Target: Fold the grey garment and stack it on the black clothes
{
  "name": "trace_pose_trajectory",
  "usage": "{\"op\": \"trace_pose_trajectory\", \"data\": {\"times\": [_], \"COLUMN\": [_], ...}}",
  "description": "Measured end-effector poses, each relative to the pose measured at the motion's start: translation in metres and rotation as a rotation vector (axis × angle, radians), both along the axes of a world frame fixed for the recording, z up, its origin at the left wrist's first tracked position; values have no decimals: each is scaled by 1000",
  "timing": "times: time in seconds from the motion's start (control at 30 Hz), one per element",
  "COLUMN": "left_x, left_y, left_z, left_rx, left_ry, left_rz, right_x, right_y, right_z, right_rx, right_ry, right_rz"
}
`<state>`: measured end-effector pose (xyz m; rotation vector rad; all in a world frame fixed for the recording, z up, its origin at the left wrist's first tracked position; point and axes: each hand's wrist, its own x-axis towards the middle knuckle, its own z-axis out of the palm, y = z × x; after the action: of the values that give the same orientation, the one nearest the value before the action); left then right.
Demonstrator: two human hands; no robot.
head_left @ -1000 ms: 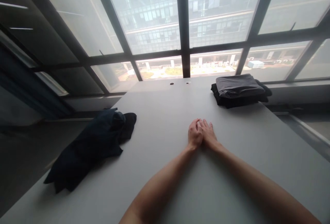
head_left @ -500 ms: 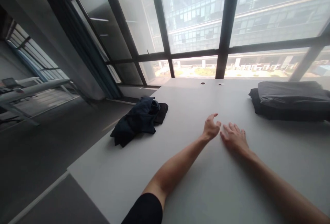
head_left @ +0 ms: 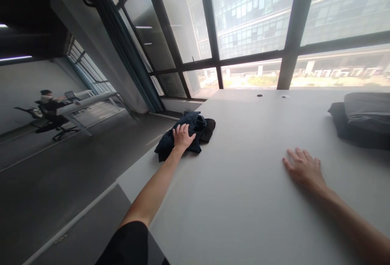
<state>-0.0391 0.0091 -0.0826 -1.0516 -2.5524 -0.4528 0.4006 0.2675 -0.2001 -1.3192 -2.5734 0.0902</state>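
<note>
**Left hand [head_left: 183, 137] rests on crumpled dark garment [head_left: 167, 148]**

Floor-to-ceiling windows [head_left: 252, 13] run along the far end of a pale gray table [head_left: 231, 183], while a seated person [head_left: 50, 108] works at a desk well off to the left. A folded dark stack [head_left: 364, 118] sits at the table's right edge, cut off by the frame. The garment lies bunched near the left edge. It looks light and soft, likely to slump when lifted, and its loose folds seem the best place to take hold. The open left hand lies on top, all 5 fingers spread, gathering no visible cloth. The right hand [head_left: 303, 168] lies open and flat on the table top, holding nothing, well apart.
</note>
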Motion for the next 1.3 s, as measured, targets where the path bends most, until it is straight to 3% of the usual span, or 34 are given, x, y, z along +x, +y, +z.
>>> {"op": "trace_pose_trajectory", "data": {"times": [0.17,0.3,0.53,0.67,0.8,0.9,1.0,1.13,1.23,1.3], "left_x": [-13,-22,-49,-38,17,85,162,257,305,322], "left_y": [-30,-35,-57,-53,-18,23,64,102,117,123], "left_z": [-16,-15,24,50,67,62,38,-11,-35,-40], "left_rx": [-214,-72,235,393,565,576,540,505,464,450], "left_ry": [-161,-193,-116,-39,-28,-126,-335,-609,-773,-835], "left_rz": [22,-6,148,143,-172,-443,-689,-931,-1018,-1065], "right_x": [0,1,-1,-2,-2,-2,-3,-5,-5,-1], "right_y": [3,2,-3,-3,-1,-2,-11,-27,-27,-21], "right_z": [-5,-4,3,3,0,2,12,25,25,20], "right_rx": [10,0,-13,-10,-11,12,56,-8,-191,-260], "right_ry": [-2,-11,-14,-10,33,166,370,554,662,668], "right_rz": [-5,-11,-26,-28,-26,29,220,483,536,480]}}
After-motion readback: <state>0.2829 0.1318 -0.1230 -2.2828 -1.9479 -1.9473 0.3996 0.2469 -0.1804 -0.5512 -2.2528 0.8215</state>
